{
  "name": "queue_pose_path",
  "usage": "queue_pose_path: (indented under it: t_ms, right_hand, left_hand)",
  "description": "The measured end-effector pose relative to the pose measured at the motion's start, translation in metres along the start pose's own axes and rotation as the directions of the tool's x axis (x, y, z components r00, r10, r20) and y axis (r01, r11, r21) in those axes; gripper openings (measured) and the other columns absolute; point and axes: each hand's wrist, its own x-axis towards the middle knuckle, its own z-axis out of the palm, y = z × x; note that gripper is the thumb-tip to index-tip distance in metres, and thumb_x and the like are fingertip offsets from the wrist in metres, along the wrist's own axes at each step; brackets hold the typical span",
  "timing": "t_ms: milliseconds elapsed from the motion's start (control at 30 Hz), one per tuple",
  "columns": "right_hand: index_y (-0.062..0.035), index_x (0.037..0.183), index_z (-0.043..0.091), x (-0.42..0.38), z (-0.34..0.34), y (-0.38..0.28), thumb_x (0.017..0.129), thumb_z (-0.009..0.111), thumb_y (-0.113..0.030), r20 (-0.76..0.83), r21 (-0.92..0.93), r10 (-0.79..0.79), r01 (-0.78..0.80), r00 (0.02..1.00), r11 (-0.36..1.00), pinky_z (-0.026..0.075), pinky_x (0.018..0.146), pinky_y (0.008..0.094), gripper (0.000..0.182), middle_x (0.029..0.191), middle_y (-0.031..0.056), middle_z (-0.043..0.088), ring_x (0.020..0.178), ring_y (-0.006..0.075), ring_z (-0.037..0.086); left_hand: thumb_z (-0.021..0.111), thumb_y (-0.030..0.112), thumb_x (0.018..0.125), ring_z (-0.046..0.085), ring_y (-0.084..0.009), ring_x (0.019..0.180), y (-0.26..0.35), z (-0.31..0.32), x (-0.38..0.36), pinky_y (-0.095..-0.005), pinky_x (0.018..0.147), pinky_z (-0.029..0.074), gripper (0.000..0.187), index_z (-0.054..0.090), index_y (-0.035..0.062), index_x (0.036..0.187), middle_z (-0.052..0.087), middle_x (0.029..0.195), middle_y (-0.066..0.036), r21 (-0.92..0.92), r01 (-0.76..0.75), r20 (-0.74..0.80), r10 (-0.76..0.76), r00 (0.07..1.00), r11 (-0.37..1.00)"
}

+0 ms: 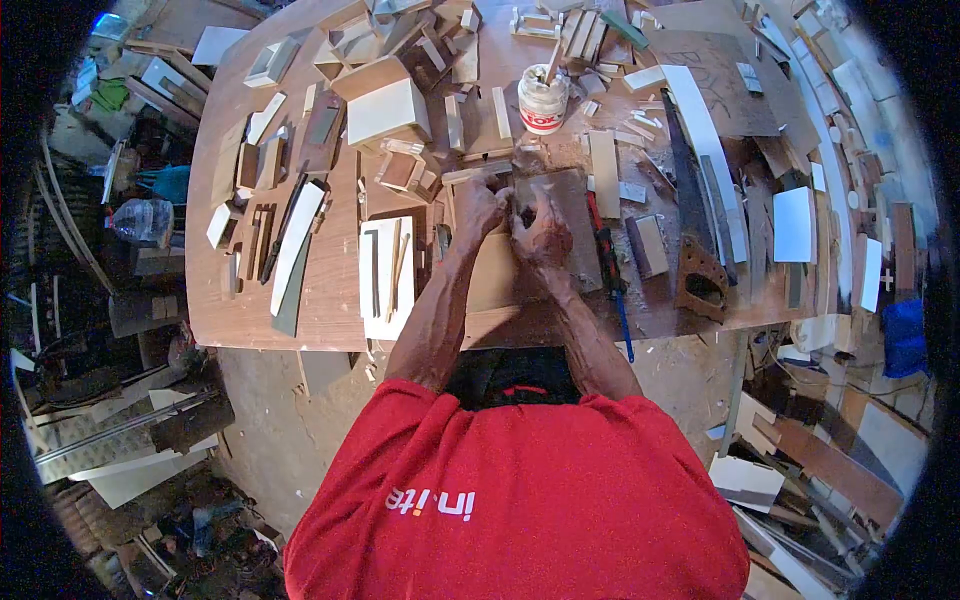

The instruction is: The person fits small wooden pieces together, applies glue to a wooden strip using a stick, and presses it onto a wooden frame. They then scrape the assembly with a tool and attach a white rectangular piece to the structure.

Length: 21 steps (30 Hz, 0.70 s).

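Note:
My left hand (482,208) is closed, its fingers bent against a thin wooden strip (470,174) near the middle of the table. Just to its right, my right hand (543,238) is closed with its fingers pressed together; whatever they hold is too small or hidden to make out. A tan board (490,275) lies under and between my forearms. Beneath the right hand and beyond it spreads a darker flat panel (578,215). Farther back stands a white tub (543,105) with red lettering and a stick in it.
Small wooden boxes (388,110) and offcuts cover the back left of the wooden table (335,240). A handsaw (704,285) and long white strips (705,125) lie at right. Beside my right forearm is a red and blue tool (607,250). Scrap wood (830,450) crowds the floor.

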Motion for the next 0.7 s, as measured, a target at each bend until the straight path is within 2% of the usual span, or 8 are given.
queue_pose_path:
  t_ms: [100, 333, 400, 500, 533, 600, 633, 700]
  right_hand:
    - [-0.0093, 0.133, 0.048, 0.002, 0.0, 0.001, 0.079, 0.069, -0.03, -0.058, 0.026, -0.047, 0.048, 0.997, 0.998, 0.049, 0.081, 0.0456, 0.062, 0.106, 0.0159, 0.065, 0.096, 0.0347, 0.063]
    - [-0.0086, 0.13, 0.051, 0.005, -0.008, -0.007, 0.077, 0.071, -0.028, 0.041, 0.048, 0.077, -0.079, 0.996, 0.996, 0.049, 0.081, 0.0455, 0.06, 0.102, 0.0146, 0.066, 0.096, 0.0341, 0.063]
    - [-0.0087, 0.13, 0.051, 0.005, -0.01, -0.01, 0.077, 0.071, -0.028, 0.067, 0.041, 0.115, -0.117, 0.991, 0.992, 0.049, 0.082, 0.0456, 0.06, 0.102, 0.0145, 0.067, 0.096, 0.0341, 0.063]
    - [-0.0087, 0.129, 0.052, 0.005, -0.013, -0.006, 0.077, 0.072, -0.027, 0.084, 0.069, 0.116, -0.122, 0.99, 0.99, 0.049, 0.082, 0.0453, 0.06, 0.104, 0.016, 0.066, 0.097, 0.0343, 0.063]
    - [-0.0087, 0.132, 0.049, 0.006, -0.012, -0.003, 0.077, 0.071, -0.031, 0.1, 0.088, 0.09, -0.098, 0.991, 0.991, 0.048, 0.086, 0.0468, 0.063, 0.114, 0.0179, 0.062, 0.103, 0.0372, 0.06]
    - [-0.0087, 0.134, 0.046, 0.005, -0.002, 0.011, 0.078, 0.07, -0.034, 0.115, 0.105, 0.071, -0.083, 0.991, 0.991, 0.047, 0.09, 0.0483, 0.066, 0.124, 0.0198, 0.057, 0.109, 0.0401, 0.056]
    - [-0.0064, 0.133, 0.046, 0.005, 0.006, 0.017, 0.077, 0.07, -0.036, 0.09, 0.136, 0.016, -0.029, 0.996, 0.99, 0.046, 0.091, 0.0482, 0.068, 0.125, 0.0205, 0.056, 0.11, 0.0409, 0.055]
    - [-0.0042, 0.133, 0.046, 0.005, 0.003, 0.011, 0.077, 0.07, -0.038, 0.064, 0.168, -0.048, 0.036, 0.997, 0.985, 0.046, 0.093, 0.0481, 0.069, 0.126, 0.0211, 0.055, 0.111, 0.0418, 0.054]
  left_hand:
    - [0.075, 0.025, 0.074, 0.068, -0.0301, 0.073, -0.005, 0.004, 0.004, -0.0394, 0.067, 0.052, 0.026, 0.07, 0.0005, 0.081, 0.069, 0.078, -0.018, 0.062, -0.037, -0.045, 0.04, 0.998, 0.997]
    - [0.075, 0.027, 0.073, 0.067, -0.0332, 0.073, -0.001, 0.002, 0.004, -0.0406, 0.067, 0.052, 0.027, 0.071, 0.0018, 0.082, 0.069, 0.079, -0.019, 0.1, 0.039, -0.031, -0.036, 0.999, 0.994]
    - [0.075, 0.029, 0.074, 0.067, -0.0338, 0.073, -0.001, 0.005, 0.002, -0.0414, 0.068, 0.052, 0.028, 0.07, 0.0017, 0.081, 0.068, 0.077, -0.019, 0.137, 0.05, -0.113, -0.035, 0.993, 0.989]
    - [0.073, 0.028, 0.076, 0.066, -0.0342, 0.084, -0.004, 0.01, 0.007, -0.0427, 0.071, 0.051, 0.03, 0.069, 0.004, 0.093, 0.068, 0.088, -0.019, 0.19, 0.055, -0.049, -0.047, 0.998, 0.98]
    - [0.073, 0.028, 0.076, 0.066, -0.0342, 0.084, -0.006, 0.011, 0.008, -0.0427, 0.071, 0.051, 0.03, 0.069, 0.004, 0.093, 0.068, 0.088, -0.019, 0.19, 0.047, -0.048, -0.039, 0.998, 0.981]
    - [0.069, 0.026, 0.077, 0.061, -0.0355, 0.097, 0.008, -0.002, -0.007, -0.0427, 0.072, 0.05, 0.037, 0.063, 0.0061, 0.108, 0.064, 0.101, -0.019, 0.512, -0.219, -0.16, 0.343, 0.926, 0.831]
    - [0.064, 0.021, 0.078, 0.057, -0.0358, 0.103, 0.016, -0.007, -0.006, -0.047, 0.077, 0.047, 0.043, 0.055, 0.0066, 0.117, 0.06, 0.108, -0.018, 0.605, -0.268, -0.105, 0.408, 0.907, 0.75]
    - [0.067, 0.021, 0.074, 0.057, -0.0332, 0.103, 0.014, -0.01, -0.001, -0.0481, 0.08, 0.047, 0.053, 0.052, 0.0071, 0.122, 0.059, 0.109, -0.016, 0.701, -0.298, -0.068, 0.476, 0.877, 0.648]
